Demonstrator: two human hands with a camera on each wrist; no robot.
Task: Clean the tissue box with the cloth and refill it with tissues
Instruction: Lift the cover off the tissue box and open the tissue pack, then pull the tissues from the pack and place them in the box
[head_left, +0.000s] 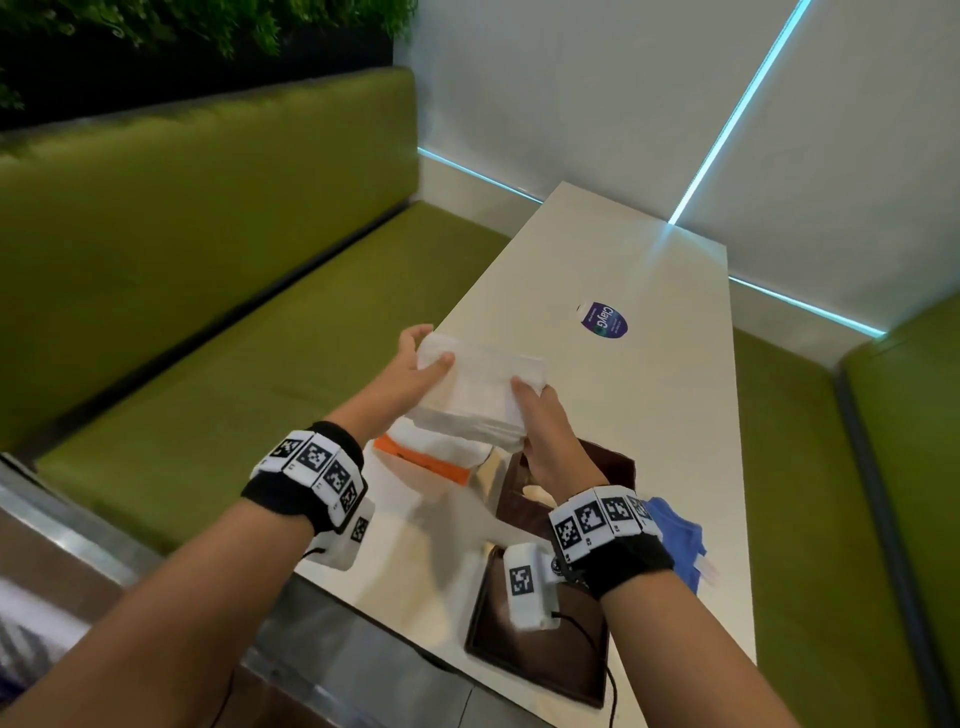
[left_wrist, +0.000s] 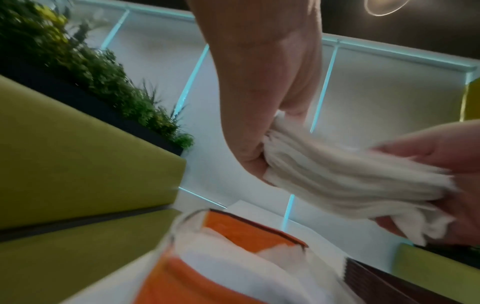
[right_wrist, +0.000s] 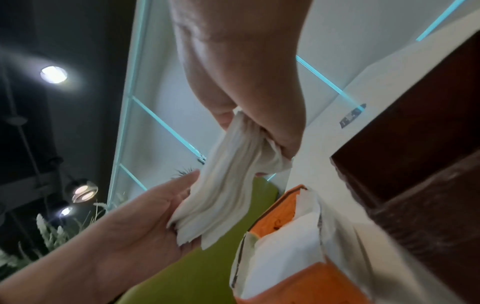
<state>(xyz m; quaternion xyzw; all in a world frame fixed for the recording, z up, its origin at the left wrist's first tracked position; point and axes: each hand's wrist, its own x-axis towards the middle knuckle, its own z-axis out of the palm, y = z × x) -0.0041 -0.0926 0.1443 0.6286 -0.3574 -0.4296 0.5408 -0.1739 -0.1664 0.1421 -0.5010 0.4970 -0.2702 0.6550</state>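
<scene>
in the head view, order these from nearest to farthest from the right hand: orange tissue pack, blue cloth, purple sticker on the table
Measured from the right hand, which holds one end of the white tissue stack:
1. Orange-and-white plastic tissue pack, just left of the hand, below the stack.
2. Crumpled blue cloth, right of the wrist, near the table's edge.
3. Round purple sticker, farther up the white table.

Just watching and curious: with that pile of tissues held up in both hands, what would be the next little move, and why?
Probably carry the tissue stack down toward the open brown tissue box. Both the left hand and the right hand already grip it above the opened orange pack, and the blue cloth lies aside.
</scene>
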